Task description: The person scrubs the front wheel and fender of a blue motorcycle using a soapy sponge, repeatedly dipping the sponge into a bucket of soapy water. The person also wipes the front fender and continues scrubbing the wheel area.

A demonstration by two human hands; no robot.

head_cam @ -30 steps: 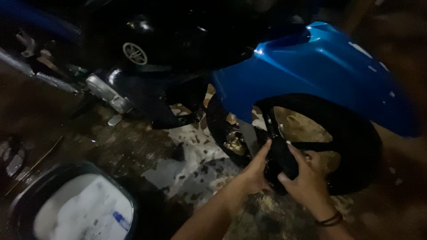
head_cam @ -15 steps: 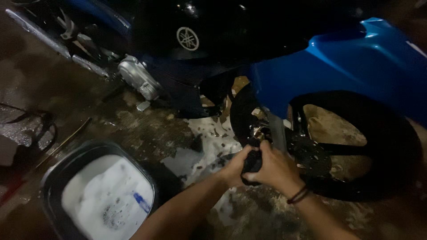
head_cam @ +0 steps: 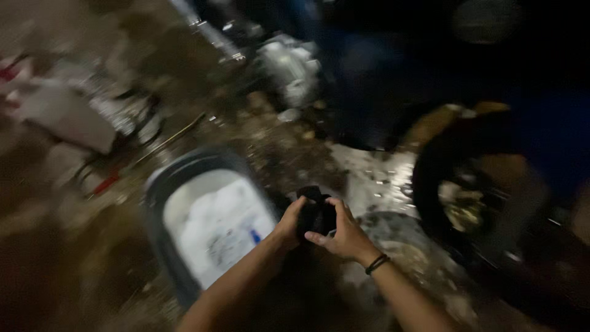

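Observation:
The view is dark and blurred by motion. Both my hands hold a dark, soft wad, a black cloth or sponge [head_cam: 315, 212], above the wet ground. My left hand [head_cam: 289, 226] grips its left side and my right hand [head_cam: 345, 233], with a dark band on the wrist, grips its right side. Just left of my hands stands a dark bucket [head_cam: 161, 184] full of white foam. To the right is the black wheel [head_cam: 473, 203] of a blue and black motorcycle [head_cam: 553, 141].
The motorcycle's silver engine parts [head_cam: 289, 67] lie at the top centre. Soapy foam is spread on the wet ground [head_cam: 369, 175] near the wheel. Blurred tools and a pale rag [head_cam: 67, 117] lie at the left.
My hands have pulled the dark wad away from the wheel, down and left toward the foam bucket. The camera has swung left, so the bucket is now nearer the centre.

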